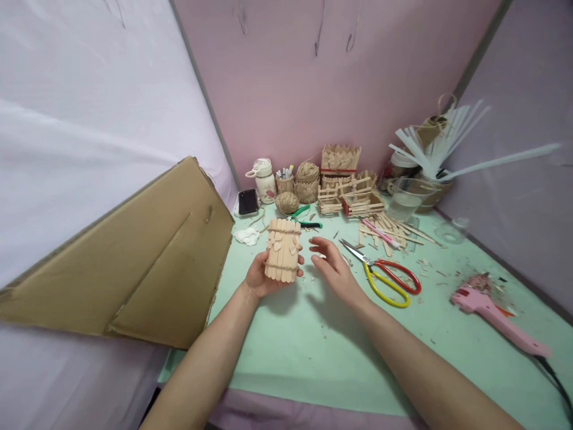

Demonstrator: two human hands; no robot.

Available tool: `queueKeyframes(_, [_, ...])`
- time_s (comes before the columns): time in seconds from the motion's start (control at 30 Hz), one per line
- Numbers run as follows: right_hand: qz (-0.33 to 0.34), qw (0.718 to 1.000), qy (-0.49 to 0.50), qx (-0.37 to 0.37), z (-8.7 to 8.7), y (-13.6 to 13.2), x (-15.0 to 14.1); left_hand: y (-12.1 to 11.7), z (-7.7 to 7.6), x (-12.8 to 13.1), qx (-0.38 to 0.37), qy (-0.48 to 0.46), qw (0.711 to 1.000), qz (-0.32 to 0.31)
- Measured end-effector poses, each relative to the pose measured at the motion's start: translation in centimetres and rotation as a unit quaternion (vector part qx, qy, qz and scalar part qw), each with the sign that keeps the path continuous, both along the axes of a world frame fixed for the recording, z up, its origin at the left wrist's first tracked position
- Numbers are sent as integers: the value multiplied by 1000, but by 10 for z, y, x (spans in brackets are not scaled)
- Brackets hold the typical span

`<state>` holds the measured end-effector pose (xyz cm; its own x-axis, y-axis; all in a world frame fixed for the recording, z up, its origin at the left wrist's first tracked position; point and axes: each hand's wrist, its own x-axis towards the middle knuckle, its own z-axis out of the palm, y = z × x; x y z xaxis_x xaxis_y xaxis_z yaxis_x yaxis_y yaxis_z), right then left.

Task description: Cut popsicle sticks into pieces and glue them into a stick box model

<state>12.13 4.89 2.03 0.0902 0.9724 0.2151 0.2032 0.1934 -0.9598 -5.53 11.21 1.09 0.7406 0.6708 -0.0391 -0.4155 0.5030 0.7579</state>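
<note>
A small round holder made of wooden craft sticks (283, 254) is in my left hand (262, 276), whose fingers wrap round it from behind and below. Two bands of twine circle the holder, and little wooden petal shapes are stuck on its front. To its right, my right hand (333, 267) hovers with fingers apart and nothing in them. Scissors with one red and one yellow handle (385, 273) lie just right of that hand. Green-and-black pliers (308, 224) rest behind the holder, partly hidden by it.
A pink glue gun (496, 322) lies at the right with its cord. Loose craft sticks (389, 233) are scattered behind the scissors. Stick-built boxes (362, 203), a twine ball (287, 202) and a white bottle (264, 179) line the back. A cardboard sheet (147, 257) leans at left.
</note>
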Motion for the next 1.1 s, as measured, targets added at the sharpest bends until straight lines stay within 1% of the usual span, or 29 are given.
queueKeyframes(0.07, [58, 998, 5, 30, -2, -1, -2, -2, 1, 2, 8, 4, 1000, 2])
queueKeyframes(0.1, [79, 996, -1, 34, -3, -2, -2, -3, 1, 2, 10, 8, 1000, -1])
queueKeyframes(0.13, [86, 996, -14, 32, -4, -2, -3, -3, 2, 3, 10, 11, 1000, -5])
queueKeyframes(0.2, [62, 996, -66, 19, -5, -2, -3, -3, 2, 2, 6, 11, 1000, -3])
queueKeyframes(0.27, [16, 991, -134, 17, -4, -1, -1, 0, 3, 1, -6, 7, 1000, 26])
queueKeyframes(0.33, [-6, 984, -178, 31, -2, -1, 2, 7, 5, -2, -23, 3, 995, 95])
queueKeyframes(0.37, [-4, 982, -184, 36, -1, -1, 3, 11, 6, -3, -30, 2, 989, 147])
queueKeyframes(0.4, [1, 982, -185, 39, 0, -2, 4, 15, 7, -4, -34, 3, 978, 207])
queueKeyframes(0.47, [7, 983, -178, 42, 2, -2, 4, 22, 8, -5, -19, 18, 944, 328])
queueKeyframes(0.5, [4, 984, -170, 45, 3, -2, 3, 23, 8, -4, 0, 34, 927, 372])
queueKeyframes(0.53, [-6, 986, -157, 48, 4, -2, 3, 23, 8, -3, 25, 55, 917, 395])
queueKeyframes(0.57, [-19, 989, -137, 50, 5, -2, 3, 21, 7, 0, 53, 80, 914, 393])
queueKeyframes(0.6, [-33, 992, -113, 49, 6, -1, 3, 17, 6, 3, 80, 105, 920, 368])
queueKeyframes(0.67, [-48, 996, -63, 40, 8, 0, 4, 7, 4, 10, 141, 156, 941, 267])
queueKeyframes(0.73, [-33, 999, -33, 22, 10, 0, 6, -5, 1, 17, 209, 187, 948, 154])
queueKeyframes(0.77, [-18, 999, -33, 11, 10, -1, 7, -10, 0, 21, 234, 193, 946, 117])
queueKeyframes(0.83, [-4, 998, -55, -11, 11, -3, 8, -17, -4, 26, 276, 206, 935, 82])
queueKeyframes(0.9, [-17, 996, -92, -13, 13, -3, 9, -19, -7, 28, 295, 209, 929, 81])
queueKeyframes(0.93, [-31, 994, -109, -3, 15, -1, 11, -18, -8, 28, 297, 207, 928, 92])
queueKeyframes(0.97, [-50, 991, -125, 16, 18, 3, 14, -17, -9, 28, 296, 205, 926, 116])
queueKeyframes(1.03, [-98, 979, -164, 67, 26, 18, 24, -13, -10, 26, 291, 213, 912, 194])
queueKeyframes(1.1, [-162, 954, -221, 125, 32, 42, 40, -9, -10, 24, 290, 234, 885, 278])
